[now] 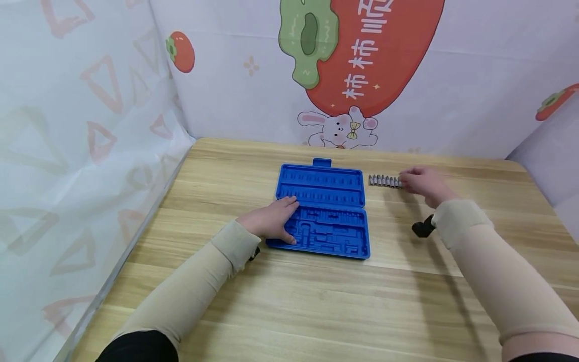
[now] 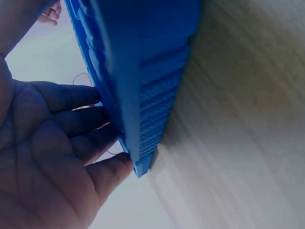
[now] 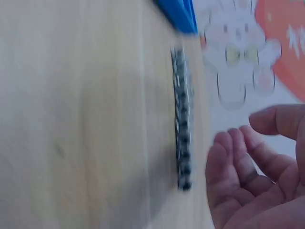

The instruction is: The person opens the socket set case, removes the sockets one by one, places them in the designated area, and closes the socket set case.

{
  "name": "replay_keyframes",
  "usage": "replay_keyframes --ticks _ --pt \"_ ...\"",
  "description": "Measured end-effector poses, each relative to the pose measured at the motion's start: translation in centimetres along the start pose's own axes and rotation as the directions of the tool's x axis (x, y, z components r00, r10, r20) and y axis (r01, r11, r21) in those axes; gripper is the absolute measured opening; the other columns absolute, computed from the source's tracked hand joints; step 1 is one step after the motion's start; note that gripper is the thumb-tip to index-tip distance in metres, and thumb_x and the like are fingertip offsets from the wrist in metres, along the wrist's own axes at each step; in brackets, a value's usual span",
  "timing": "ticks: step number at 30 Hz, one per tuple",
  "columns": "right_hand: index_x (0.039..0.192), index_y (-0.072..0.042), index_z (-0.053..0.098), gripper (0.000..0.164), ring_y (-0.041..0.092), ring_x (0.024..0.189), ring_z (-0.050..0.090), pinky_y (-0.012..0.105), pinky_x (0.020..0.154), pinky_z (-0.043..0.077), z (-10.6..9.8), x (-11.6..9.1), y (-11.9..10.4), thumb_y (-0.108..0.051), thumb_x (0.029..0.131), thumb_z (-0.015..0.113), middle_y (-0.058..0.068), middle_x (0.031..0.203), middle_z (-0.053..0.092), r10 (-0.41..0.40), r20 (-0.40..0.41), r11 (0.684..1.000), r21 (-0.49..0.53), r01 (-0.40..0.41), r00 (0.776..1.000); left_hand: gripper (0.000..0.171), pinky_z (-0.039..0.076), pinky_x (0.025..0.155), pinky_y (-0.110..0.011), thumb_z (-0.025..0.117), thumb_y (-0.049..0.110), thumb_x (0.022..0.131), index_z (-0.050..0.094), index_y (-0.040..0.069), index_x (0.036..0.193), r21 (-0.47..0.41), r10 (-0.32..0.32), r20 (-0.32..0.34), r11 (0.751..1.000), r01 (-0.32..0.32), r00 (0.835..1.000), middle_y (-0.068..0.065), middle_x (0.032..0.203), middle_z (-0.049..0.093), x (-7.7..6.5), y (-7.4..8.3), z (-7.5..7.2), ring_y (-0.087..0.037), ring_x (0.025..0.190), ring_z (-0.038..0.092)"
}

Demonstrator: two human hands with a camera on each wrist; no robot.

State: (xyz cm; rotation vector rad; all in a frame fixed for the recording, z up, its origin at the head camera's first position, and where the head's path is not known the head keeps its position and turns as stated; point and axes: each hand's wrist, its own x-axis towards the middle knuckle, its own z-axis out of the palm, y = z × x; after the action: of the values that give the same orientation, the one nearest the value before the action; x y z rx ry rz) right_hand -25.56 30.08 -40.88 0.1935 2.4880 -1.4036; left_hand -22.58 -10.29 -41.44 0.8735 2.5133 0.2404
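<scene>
A blue plastic tool case [image 1: 320, 187] lies unfolded on the table, its moulded slots bare. My left hand [image 1: 274, 219] rests on the case's left side with fingers spread over the edge; in the left wrist view, the fingers of that hand [image 2: 62, 129] lie straight against the blue wall. To the right of the case is a row of several small metal screwdriver bits [image 1: 383, 181], lined up side by side. At the right end of this row hovers my right hand [image 1: 425, 184]. In the right wrist view its fingers [image 3: 220, 164] are loosely bent, thumb apart, nothing between them.
The wooden table [image 1: 316, 301] ends at a printed cloth backdrop [image 1: 235, 90] just behind the case and bits. Another cloth wall [image 1: 90, 151] stands along the left edge. A black wrist device [image 1: 423, 227] hangs beneath my right cuff.
</scene>
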Motion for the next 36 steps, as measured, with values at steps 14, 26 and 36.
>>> replay_keyframes --ticks 14,26,36 --pt "0.133 0.015 0.050 0.040 0.014 0.094 0.065 0.032 0.082 0.060 8.2 -4.7 -0.6 -0.012 0.105 0.059 0.018 0.116 0.067 -0.039 0.259 0.999 0.031 0.032 0.965 0.104 0.019 0.125 -0.043 0.084 0.042 0.088 0.025 -0.002 0.162 -0.033 -0.024 -0.029 0.999 0.023 0.999 -0.018 0.170 0.016 0.0 0.1 -0.1 -0.032 0.157 0.014" --pt "0.146 0.018 0.042 0.051 0.014 0.096 0.066 0.033 0.083 0.061 9.3 -5.1 0.2 -0.008 0.105 0.058 0.025 0.125 0.065 -0.039 0.218 0.997 0.075 0.023 0.975 0.078 0.025 0.123 -0.051 0.061 0.034 0.106 0.023 -0.005 0.161 -0.354 -0.094 -0.237 0.935 0.004 0.967 -0.025 0.164 0.030 3.6 -3.7 -3.3 -0.039 0.151 0.029" --pt "0.150 0.017 0.038 0.053 0.014 0.094 0.066 0.032 0.081 0.061 9.3 -5.1 0.2 -0.007 0.106 0.056 0.025 0.124 0.066 -0.041 0.222 0.994 0.104 0.018 0.974 0.074 0.031 0.120 -0.052 0.044 0.042 0.111 0.017 -0.003 0.163 -0.443 -0.280 -0.185 0.879 0.174 0.942 -0.026 0.164 0.030 7.7 -5.9 -5.3 -0.040 0.149 0.032"
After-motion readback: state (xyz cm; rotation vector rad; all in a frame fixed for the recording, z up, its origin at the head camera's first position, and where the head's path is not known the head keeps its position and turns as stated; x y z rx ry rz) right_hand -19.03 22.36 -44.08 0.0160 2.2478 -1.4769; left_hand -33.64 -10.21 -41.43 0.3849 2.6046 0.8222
